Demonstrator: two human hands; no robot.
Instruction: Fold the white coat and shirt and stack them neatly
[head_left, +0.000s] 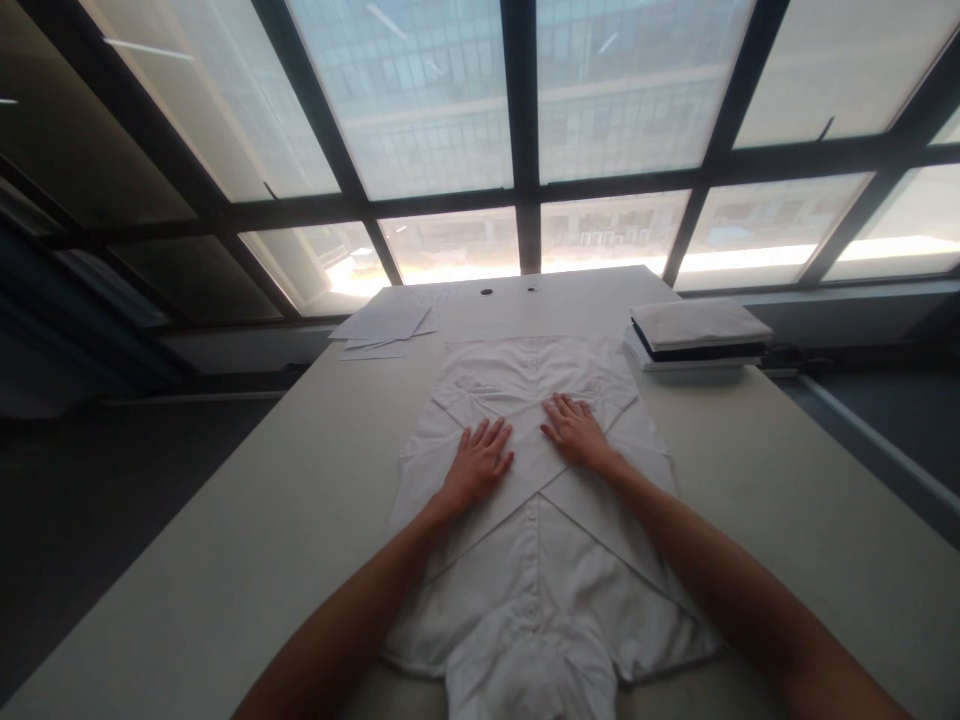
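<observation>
A white button-up shirt [574, 545] is spread on the table in front of me, collar end toward me and hem at the far side. Its sleeves lie crossed over the body, and a row of buttons runs down the middle. My left hand [480, 463] rests flat on the crossed sleeves, left of the centre, fingers apart. To the right and slightly farther off, my right hand [576, 430] presses flat on the cloth with its fingers stretched out. Neither hand grips the fabric. The shirt's near end is bunched at the bottom of the view.
The pale table [300, 480] reaches to the windows [442, 100]. Loose paper sheets [386, 322] lie at its far left. A stack of folded cloth [701, 325], with a dark layer in it, sits at the far right. Two round holes are at the far end.
</observation>
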